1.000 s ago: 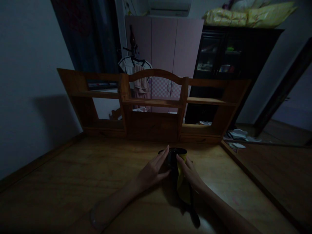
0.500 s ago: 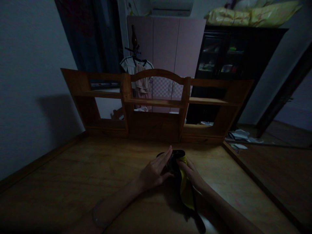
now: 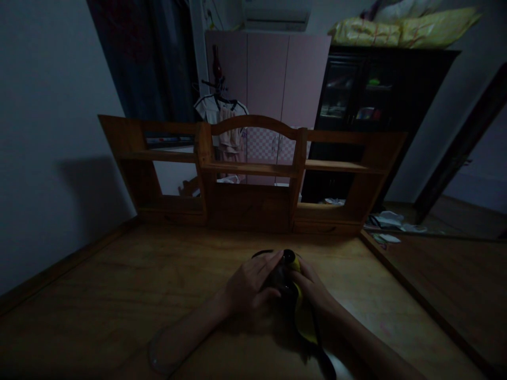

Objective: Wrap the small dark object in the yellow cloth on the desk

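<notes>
A small black object (image 3: 283, 275) with a yellow cloth-like piece (image 3: 306, 321) and a dark strap lies on the wooden desk (image 3: 130, 285) in dim light. My left hand (image 3: 247, 287) is curled over its left side, fingers bent down on it. My right hand (image 3: 312, 285) grips its right side, with the yellow piece trailing under the wrist. What the black object is cannot be made out.
A wooden shelf unit (image 3: 253, 169) stands along the desk's far edge. A grey wall (image 3: 51, 132) runs on the left. Beyond are a pink wardrobe (image 3: 273, 79), hanging clothes (image 3: 225, 121), a dark glass cabinet (image 3: 356, 100) and papers on the floor (image 3: 390, 219).
My left hand's fingers, stretched out before, have curled down onto the black object. Both hands closed in around it and shifted slightly toward me.
</notes>
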A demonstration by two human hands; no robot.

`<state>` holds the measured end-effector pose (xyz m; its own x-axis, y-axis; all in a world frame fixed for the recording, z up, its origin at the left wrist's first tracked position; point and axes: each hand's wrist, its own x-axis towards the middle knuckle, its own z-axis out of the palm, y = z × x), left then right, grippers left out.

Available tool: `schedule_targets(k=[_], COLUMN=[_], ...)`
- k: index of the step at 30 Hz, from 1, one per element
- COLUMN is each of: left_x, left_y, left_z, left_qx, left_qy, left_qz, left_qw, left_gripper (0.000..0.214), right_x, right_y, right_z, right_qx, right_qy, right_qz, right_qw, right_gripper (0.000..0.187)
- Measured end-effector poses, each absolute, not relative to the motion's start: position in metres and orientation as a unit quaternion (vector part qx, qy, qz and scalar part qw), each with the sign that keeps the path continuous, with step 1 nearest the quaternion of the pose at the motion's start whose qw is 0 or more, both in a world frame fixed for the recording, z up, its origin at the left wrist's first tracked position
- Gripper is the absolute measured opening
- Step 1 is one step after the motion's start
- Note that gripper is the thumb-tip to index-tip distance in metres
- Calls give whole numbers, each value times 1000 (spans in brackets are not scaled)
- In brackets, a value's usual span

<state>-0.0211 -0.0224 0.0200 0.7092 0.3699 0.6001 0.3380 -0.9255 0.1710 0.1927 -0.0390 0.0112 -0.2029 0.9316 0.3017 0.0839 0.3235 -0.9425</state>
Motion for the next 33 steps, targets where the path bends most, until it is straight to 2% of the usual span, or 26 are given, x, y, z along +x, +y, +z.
schedule_targets(k=[11, 15, 19, 26, 31, 33], left_x=[-17, -21, -27, -22, -15, -13], left_y=[-24, -17, -12, -16, -19, -21], left_z=[28, 29, 29, 25, 22, 21], left_qx=[909, 875, 841, 868, 896, 896], left_qy=[208, 266, 292, 264, 259, 266], left_qz=[353, 390, 439, 405, 341, 335], left_qw=[74, 102, 119, 114, 113, 118], left_gripper=[63, 50, 48, 65, 90, 94], right_x=[192, 183, 175, 188, 189, 188], right_y=[-41, -46, -47, -34, -32, -33], right_z=[15, 15, 11, 5, 5, 3], right_qx=[-387, -394, -421, -484, -499, -516], right_qy=[-669, -695, -701, -661, -660, -663], right_qz=[419, 395, 365, 319, 310, 290], right_qw=[476, 454, 446, 477, 468, 458], right_gripper=[34, 30, 29, 23, 24, 25])
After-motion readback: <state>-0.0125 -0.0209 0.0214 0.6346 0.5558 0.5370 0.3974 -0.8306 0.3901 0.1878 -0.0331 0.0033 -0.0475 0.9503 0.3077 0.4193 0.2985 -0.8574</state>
